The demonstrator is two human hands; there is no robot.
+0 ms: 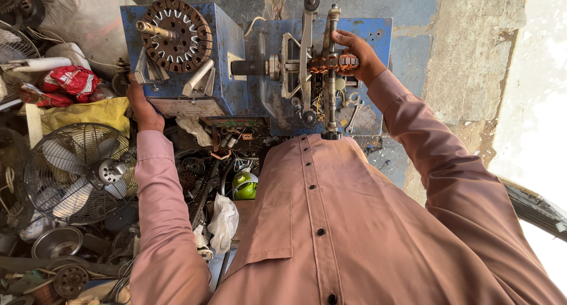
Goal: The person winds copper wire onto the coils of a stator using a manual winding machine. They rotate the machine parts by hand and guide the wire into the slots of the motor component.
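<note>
A blue coil winding machine [236, 57] stands in front of me. Its metal winding former [307, 62] carries bands of copper wire [333, 62]. My right hand [357, 54] rests on the copper coils at the former's right end, fingers curled over them. My left hand [139, 104] reaches to the machine's left side, by a lever next to the blue box; whether it grips anything is hidden. A round rusty stator core [176, 36] sits on top of the blue box.
A table fan [80, 172] in a wire guard lies at left. Red bags [71, 80] and yellow cloth [94, 113] sit behind it. Scrap parts, a green cap [245, 185] and wrenches [354, 113] lie under the machine. A concrete wall [466, 62] is at right.
</note>
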